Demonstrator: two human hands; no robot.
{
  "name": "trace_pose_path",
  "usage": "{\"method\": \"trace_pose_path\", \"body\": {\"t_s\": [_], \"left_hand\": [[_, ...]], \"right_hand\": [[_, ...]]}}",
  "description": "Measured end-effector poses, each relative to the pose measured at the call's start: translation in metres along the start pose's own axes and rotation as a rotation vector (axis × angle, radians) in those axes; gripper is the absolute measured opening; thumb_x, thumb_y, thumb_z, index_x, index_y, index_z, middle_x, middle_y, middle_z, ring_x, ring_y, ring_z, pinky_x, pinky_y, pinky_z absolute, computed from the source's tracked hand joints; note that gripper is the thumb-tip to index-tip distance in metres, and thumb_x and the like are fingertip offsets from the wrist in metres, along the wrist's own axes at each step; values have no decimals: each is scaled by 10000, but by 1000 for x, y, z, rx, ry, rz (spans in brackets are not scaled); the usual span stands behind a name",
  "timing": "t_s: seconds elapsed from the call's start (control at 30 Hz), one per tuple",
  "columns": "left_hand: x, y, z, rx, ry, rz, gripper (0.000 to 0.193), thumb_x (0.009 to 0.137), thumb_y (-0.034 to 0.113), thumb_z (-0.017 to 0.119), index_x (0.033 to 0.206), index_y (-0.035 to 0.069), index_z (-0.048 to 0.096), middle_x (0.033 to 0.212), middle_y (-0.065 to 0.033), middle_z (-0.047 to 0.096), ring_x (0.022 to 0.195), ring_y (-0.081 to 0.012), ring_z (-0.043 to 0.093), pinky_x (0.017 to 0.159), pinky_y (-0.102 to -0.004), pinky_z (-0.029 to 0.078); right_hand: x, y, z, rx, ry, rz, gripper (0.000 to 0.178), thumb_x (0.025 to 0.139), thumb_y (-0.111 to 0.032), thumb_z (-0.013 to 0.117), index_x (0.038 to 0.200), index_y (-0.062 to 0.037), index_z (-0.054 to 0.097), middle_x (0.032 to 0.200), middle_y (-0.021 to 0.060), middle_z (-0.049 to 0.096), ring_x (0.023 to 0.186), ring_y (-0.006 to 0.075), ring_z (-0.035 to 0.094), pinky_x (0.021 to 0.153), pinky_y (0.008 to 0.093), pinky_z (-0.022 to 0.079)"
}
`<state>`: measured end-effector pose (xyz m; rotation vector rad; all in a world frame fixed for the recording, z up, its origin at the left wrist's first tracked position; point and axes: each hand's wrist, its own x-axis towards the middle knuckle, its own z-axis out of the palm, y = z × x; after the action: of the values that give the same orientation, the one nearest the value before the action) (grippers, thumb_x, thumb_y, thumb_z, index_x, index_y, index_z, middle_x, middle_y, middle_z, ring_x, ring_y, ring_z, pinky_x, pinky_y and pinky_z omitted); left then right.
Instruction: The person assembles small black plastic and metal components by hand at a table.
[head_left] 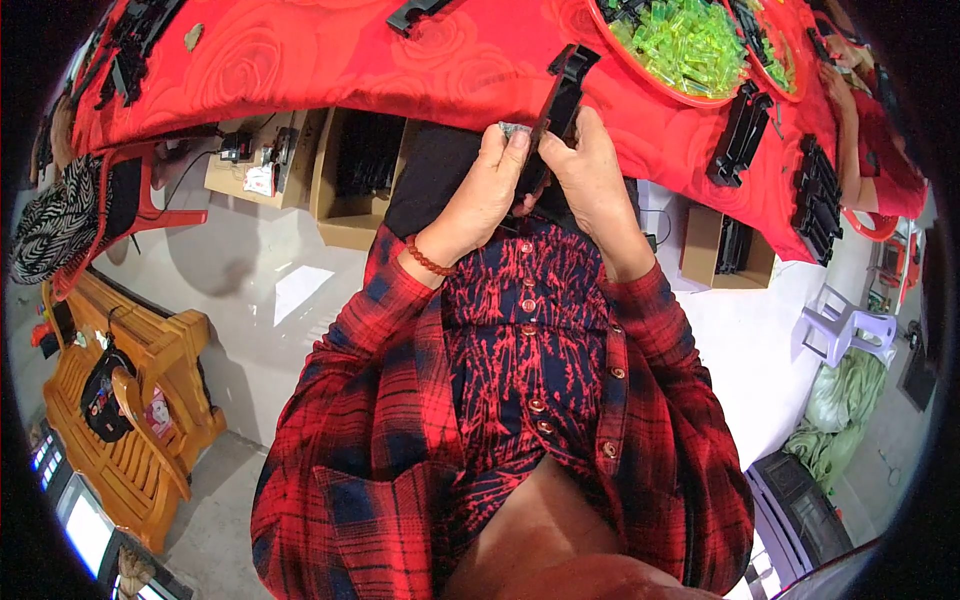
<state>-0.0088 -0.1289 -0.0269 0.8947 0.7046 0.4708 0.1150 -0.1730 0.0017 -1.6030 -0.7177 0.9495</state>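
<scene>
Over the near edge of the red tablecloth, my two hands meet at a long, narrow black plastic part (pixel 570 78) that is tilted with its far end raised. My right hand (pixel 590 180) is closed round its near end, thumb on top. Close against the part's left side, my left hand (pixel 483 190) pinches a small pale grey piece (pixel 512 129) between thumb and forefinger. What that piece is cannot be made out. The lower fingers of both hands are mostly hidden behind the part and the palms.
A red tray (pixel 672 98) of yellow-green clear pieces stands at the far right of the table (pixel 440 75). Black plastic parts (pixel 740 135) lie right of my hands, others (pixel 130 60) far left. Below are open cartons (pixel 345 232). At right, another person's arm (pixel 848 140) shows.
</scene>
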Motion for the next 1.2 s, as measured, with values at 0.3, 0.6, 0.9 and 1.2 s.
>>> {"method": "trace_pose_path", "body": {"t_s": [0.3, 0.6, 0.9, 1.2], "left_hand": [[2, 2, -6, 235, -24, 201, 277, 1078, 345, 362, 1150, 94, 454, 807, -57, 568, 538, -92, 487, 443, -214, 379], [-3, 42, -14, -396, -336, -151, 363, 1078, 334, 357, 1318, 82, 461, 883, -136, 634, 551, -121, 513, 447, -214, 394], [-5, 41, -2, -258, -254, -64, 337, 1068, 355, 381, 1236, 86, 496, 838, -75, 602, 573, -103, 520, 456, -216, 397], [-11, 33, -2, 249, -26, 119, 349, 1074, 362, 369, 1235, 79, 492, 876, -13, 566, 628, -62, 525, 510, -215, 441]], "right_hand": [[0, 10, -9, 90, -56, 10, 196, 899, -113, 637, 1013, 15, 542, 844, 65, 608, 687, 132, 582, 602, 269, 477], [-11, -50, -24, 381, -292, 107, 280, 918, -127, 619, 1147, 24, 564, 976, 45, 616, 775, 103, 560, 690, 247, 453], [-16, -43, -4, 379, -110, 45, 252, 904, -57, 619, 1118, 28, 516, 933, 66, 599, 700, 142, 599, 590, 271, 506], [-10, -16, 0, 143, -78, 21, 246, 899, -98, 639, 1051, 44, 506, 885, 88, 609, 705, 159, 605, 589, 304, 522]]}}
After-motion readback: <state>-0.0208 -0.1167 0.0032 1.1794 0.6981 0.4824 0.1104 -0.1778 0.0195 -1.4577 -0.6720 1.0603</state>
